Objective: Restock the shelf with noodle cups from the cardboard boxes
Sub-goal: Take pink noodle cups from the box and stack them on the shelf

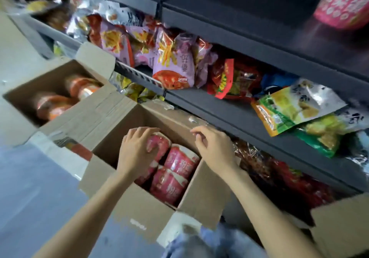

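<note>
left hand grips the top pink noodle cup inside the open brown cardboard box near centre — more pink cups beside it. right hand hovers over the box's far-right edge, fingers loosely curled, holding nothing. dark metal shelf just beyond.

Head view, tilted, steeply downward

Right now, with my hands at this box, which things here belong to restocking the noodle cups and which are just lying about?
Part of the job:
- near cardboard box
- pink noodle cups inside it
- left hand, gripping one cup
- right hand, over the box, holding nothing
- far box of orange cups
- pink cup on the top shelf

Just lying about:
- purple snack bags
- green packets
</note>
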The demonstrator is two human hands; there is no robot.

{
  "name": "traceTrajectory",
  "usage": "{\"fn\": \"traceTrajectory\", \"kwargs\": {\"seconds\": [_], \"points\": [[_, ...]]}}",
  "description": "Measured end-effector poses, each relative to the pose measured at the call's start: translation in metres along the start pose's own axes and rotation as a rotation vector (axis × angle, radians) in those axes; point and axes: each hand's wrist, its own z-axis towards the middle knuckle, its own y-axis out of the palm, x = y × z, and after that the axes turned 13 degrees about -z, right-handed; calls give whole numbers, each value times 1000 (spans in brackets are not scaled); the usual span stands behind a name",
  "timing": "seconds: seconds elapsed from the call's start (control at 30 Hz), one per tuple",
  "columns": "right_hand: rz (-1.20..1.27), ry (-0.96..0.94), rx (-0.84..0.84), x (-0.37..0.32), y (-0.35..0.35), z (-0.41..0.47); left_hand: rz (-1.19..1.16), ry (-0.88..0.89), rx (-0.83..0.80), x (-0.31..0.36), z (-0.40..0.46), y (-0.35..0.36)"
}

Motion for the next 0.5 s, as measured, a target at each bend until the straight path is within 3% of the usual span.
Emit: {"fn": "traceTrajectory", "kwargs": {"seconds": [0.13, 0.3, 0.37, 0.5], "points": [[-51, 39, -379, -19, 79, 10, 241, -203, -36, -75, -21, -27], [-351, -272, -667, -33, 158, 29, 352, -256, -88, -128, -45, -25], [-425, -323, -682, -39, 181, 37, 329, -259, -87, -135, -53, -16], [-613, -468, -554, -42, 214, 63, 327, -225, -6, -135, -43, -18]]}}
